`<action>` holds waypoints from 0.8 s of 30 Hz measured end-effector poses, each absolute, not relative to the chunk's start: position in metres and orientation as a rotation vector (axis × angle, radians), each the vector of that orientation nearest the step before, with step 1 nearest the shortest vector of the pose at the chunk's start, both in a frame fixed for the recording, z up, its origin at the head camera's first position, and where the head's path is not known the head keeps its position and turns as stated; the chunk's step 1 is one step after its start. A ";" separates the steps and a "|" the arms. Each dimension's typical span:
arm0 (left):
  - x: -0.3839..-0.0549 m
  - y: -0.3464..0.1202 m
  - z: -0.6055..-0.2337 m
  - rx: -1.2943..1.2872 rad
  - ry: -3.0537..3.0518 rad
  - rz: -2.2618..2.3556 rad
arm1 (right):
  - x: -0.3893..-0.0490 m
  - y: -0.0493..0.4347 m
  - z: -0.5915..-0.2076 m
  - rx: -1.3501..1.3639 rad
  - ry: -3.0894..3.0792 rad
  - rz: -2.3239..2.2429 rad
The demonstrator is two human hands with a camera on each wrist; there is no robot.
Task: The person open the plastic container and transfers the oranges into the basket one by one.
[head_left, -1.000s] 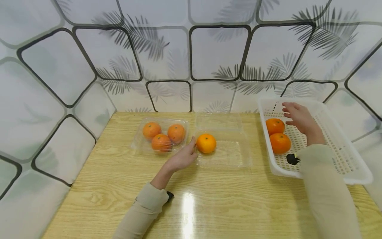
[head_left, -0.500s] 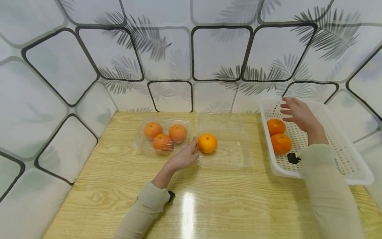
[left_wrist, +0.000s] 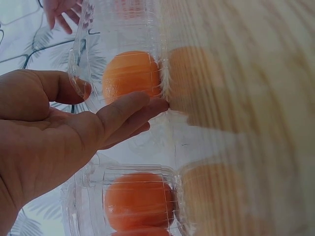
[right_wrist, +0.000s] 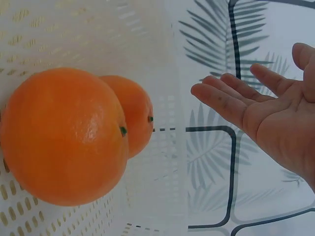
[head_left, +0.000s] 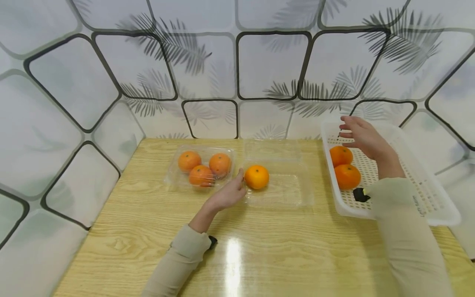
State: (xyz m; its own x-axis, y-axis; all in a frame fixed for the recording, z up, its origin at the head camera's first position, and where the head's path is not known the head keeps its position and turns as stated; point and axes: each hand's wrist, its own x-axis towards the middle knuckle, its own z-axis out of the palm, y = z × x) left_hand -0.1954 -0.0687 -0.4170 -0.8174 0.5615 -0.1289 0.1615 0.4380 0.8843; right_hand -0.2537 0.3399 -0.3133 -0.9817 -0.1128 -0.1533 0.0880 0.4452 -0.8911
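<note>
My left hand (head_left: 231, 194) holds the left side of an open clear plastic clamshell box (head_left: 285, 194). In the left wrist view, its thumb (left_wrist: 64, 88) overlaps the rim and its fingers lie against the outer wall. One orange mandarin (head_left: 257, 177) sits at the left inside that box. My right hand (head_left: 365, 136) hovers above a white plastic basket (head_left: 441, 206), with spread fingers and nothing in it. Two mandarins, a nearer one (right_wrist: 66, 137) and a farther one (right_wrist: 135, 115), lie in the basket, left of and below that hand.
Left of the open box stands another clear box (head_left: 174, 175) holding three mandarins (head_left: 201, 176). Both boxes and the basket rest on a wood-grain table (head_left: 282, 251). A patterned white wall covering (head_left: 274, 66) rises behind and at the sides.
My right hand has risen slightly and shifted a little left over the basket. The left hand keeps its place at the open box.
</note>
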 end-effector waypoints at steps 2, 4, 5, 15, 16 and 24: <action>-0.196 -0.069 -0.418 0.611 2.285 1.349 | -0.252 0.336 -0.311 -0.042 2.498 -1.561; -0.196 -0.068 -0.418 0.615 2.290 1.351 | -0.250 0.332 -0.309 -0.060 2.499 -1.547; -0.197 -0.068 -0.419 0.615 2.292 1.348 | -0.249 0.331 -0.308 -0.068 2.502 -1.539; -0.197 -0.069 -0.420 0.616 2.293 1.342 | -0.238 0.311 -0.296 -0.153 2.527 -1.522; -0.197 -0.069 -0.420 0.616 2.292 1.345 | -0.236 0.308 -0.294 -0.167 2.524 -1.536; -0.198 -0.069 -0.418 0.624 2.283 1.343 | -0.217 0.282 -0.281 -0.256 2.562 -1.515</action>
